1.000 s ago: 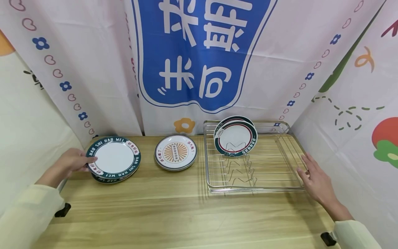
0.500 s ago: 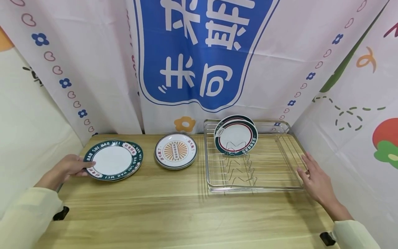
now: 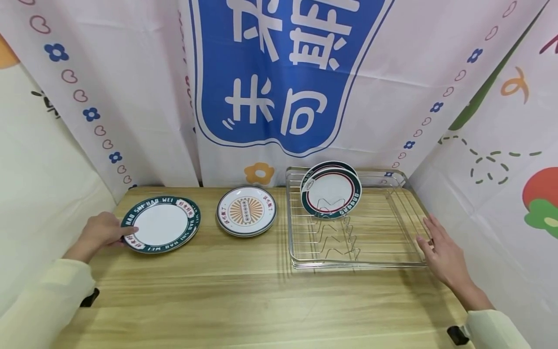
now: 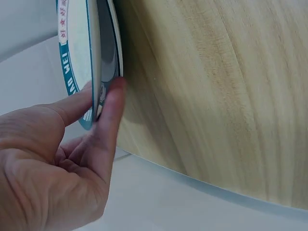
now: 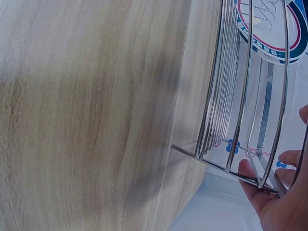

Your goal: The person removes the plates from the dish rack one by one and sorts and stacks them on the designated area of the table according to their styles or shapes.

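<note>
At the left, my left hand (image 3: pixel 102 231) pinches the rim of a large white plate (image 3: pixel 160 225) with a green lettered border. Its thumb lies on the upper face and fingers are underneath. A second plate (image 4: pixel 114 43) lies close beneath, with a gap between the two in the left wrist view. My right hand (image 3: pixel 446 252) holds the right side of a wire dish rack (image 3: pixel 379 265), thumb inside the rim and fingers outside. Two green-rimmed plates stand tilted in the rack; the front plate (image 3: pixel 332 191) has a red inner ring and mostly covers the back plate (image 3: pixel 315 170).
Between the large plates and the rack sits a stack of small plates (image 3: pixel 246 212) with an orange sunburst print. All stand on a wooden table (image 3: pixel 244 300). Printed cloth (image 3: pixel 144 92) hangs behind and at both sides, close to the table's edges.
The upper large plate, first offset over the lower one, came down and left, then slid slightly right and now nearly covers it. The left hand moved with it; the right hand stayed still.
</note>
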Demonstrator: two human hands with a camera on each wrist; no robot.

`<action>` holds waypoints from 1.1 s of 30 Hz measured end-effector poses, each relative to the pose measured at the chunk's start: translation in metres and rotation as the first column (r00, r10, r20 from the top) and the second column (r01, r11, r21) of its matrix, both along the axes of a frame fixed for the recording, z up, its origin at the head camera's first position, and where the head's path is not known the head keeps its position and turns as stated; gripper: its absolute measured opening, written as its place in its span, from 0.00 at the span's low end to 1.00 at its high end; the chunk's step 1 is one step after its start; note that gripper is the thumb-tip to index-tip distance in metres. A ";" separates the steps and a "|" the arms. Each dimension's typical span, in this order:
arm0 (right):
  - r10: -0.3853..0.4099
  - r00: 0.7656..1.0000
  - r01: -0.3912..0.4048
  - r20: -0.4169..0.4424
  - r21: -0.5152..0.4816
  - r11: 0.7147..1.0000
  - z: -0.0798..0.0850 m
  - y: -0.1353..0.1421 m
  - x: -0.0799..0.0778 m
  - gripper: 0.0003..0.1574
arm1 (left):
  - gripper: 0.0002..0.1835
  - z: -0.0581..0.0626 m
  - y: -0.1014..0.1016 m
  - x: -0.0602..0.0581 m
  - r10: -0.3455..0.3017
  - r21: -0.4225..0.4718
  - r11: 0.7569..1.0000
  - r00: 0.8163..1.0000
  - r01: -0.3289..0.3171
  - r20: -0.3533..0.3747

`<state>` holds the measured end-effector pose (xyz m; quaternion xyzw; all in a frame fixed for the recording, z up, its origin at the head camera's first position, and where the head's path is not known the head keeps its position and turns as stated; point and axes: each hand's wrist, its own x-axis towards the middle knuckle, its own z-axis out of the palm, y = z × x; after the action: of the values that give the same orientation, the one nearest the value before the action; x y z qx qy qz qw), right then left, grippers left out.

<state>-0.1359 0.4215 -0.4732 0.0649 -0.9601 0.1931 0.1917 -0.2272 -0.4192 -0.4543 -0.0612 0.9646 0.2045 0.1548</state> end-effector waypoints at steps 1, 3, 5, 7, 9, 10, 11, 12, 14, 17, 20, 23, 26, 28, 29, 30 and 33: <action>-0.001 1.000 0.001 0.000 -0.001 1.000 0.000 0.000 0.000 0.36 | 0.24 0.001 0.001 0.001 -0.007 -0.008 1.000 1.000 0.007 -0.014; -0.001 1.000 0.001 -0.001 0.001 1.000 0.001 0.000 0.000 0.36 | 0.24 0.002 0.004 0.002 -0.015 -0.021 1.000 0.999 0.014 -0.039; 0.000 1.000 0.000 -0.002 0.002 1.000 0.001 0.000 0.000 0.36 | 0.24 0.004 0.007 0.003 -0.017 -0.027 1.000 0.999 0.016 -0.042; 0.003 1.000 -0.003 0.000 0.000 1.000 0.001 0.000 -0.001 0.36 | 0.24 0.005 0.010 0.004 -0.022 -0.033 0.999 0.999 0.020 -0.039; 0.009 1.000 -0.009 0.003 -0.002 1.000 0.000 0.000 -0.001 0.36 | 0.24 0.004 0.013 0.005 -0.026 -0.041 0.999 0.999 0.024 -0.027; 0.012 1.000 -0.012 0.005 -0.004 1.000 -0.001 0.000 -0.001 0.36 | 0.25 0.003 0.014 0.006 -0.027 -0.045 0.999 0.999 0.026 -0.024; 0.014 1.000 -0.014 0.006 -0.004 1.000 -0.001 0.000 -0.001 0.36 | 0.25 0.002 0.015 0.006 -0.028 -0.050 0.998 0.999 0.027 -0.023; 0.016 1.000 -0.016 0.005 -0.004 1.000 -0.002 0.000 -0.001 0.36 | 0.25 0.001 0.016 0.006 -0.031 -0.053 0.998 0.999 0.030 -0.025; 0.016 1.000 -0.016 0.003 0.000 1.000 -0.002 0.000 -0.002 0.36 | 0.26 -0.002 0.017 0.006 -0.033 -0.058 0.998 0.999 0.030 -0.043; 0.012 1.000 -0.012 -0.007 -0.001 1.000 -0.002 0.000 -0.002 0.36 | 0.27 -0.004 0.019 0.004 -0.037 -0.063 0.998 0.995 0.031 -0.097; 0.010 1.000 -0.010 -0.015 -0.005 1.000 -0.002 0.001 -0.002 0.36 | 0.27 -0.006 0.021 0.002 -0.032 -0.074 0.997 0.992 0.024 -0.120; 0.011 1.000 -0.011 -0.014 -0.005 1.000 -0.001 0.002 -0.002 0.36 | 0.26 -0.005 0.022 0.001 -0.024 -0.086 0.996 0.995 0.016 -0.094; 0.011 1.000 -0.011 -0.010 -0.003 1.000 -0.002 0.003 -0.003 0.36 | 0.27 -0.003 0.021 0.001 -0.018 -0.101 0.995 0.998 0.012 -0.056; 0.009 1.000 -0.009 -0.009 -0.001 1.000 -0.002 0.003 -0.003 0.36 | 0.27 0.000 0.021 0.001 -0.012 -0.106 0.994 0.999 0.009 -0.033; 0.008 1.000 -0.008 -0.008 -0.002 1.000 -0.002 0.003 -0.003 0.37 | 0.27 0.001 0.020 0.001 -0.007 -0.108 0.994 1.000 0.005 -0.022; 0.006 1.000 -0.006 -0.006 -0.003 1.000 -0.003 0.003 -0.003 0.37 | 0.27 0.003 0.020 0.001 -0.006 -0.113 0.994 1.000 0.004 -0.017; 0.003 1.000 -0.003 -0.006 -0.003 1.000 -0.003 0.003 -0.002 0.37 | 0.28 0.006 0.019 0.000 -0.003 -0.124 0.992 1.000 0.002 -0.005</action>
<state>-0.1381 0.4244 -0.4759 0.0665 -0.9592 0.1945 0.1943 -0.2269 -0.4004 -0.4483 -0.0688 0.9760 0.1440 0.1485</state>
